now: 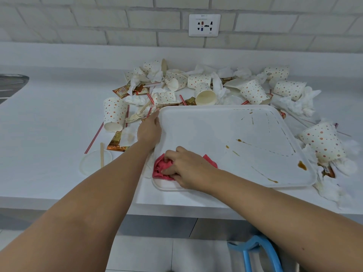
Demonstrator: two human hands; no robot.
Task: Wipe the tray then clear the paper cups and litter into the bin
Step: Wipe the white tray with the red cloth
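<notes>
The right hand (185,166) bunches a pink cloth (164,166) on the tray's (225,126) near left corner, while the left hand (149,129) grips the tray's left rim; paper cups (255,91) litter the tabletop (49,118) around it.

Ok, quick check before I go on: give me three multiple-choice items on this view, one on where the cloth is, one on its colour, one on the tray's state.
1. Where is the cloth on the tray?
A. near left corner
B. far right corner
C. middle

2. What colour is the cloth?
A. blue
B. pink-red
C. yellow

3. What state is the tray in?
A. spotless
B. brown spills on its right half
C. stacked with cups

Answers:
1 A, the right hand grips it at the near left corner.
2 B, it shows pink-red against the white tray.
3 B, brown spills dot the right half.
</notes>
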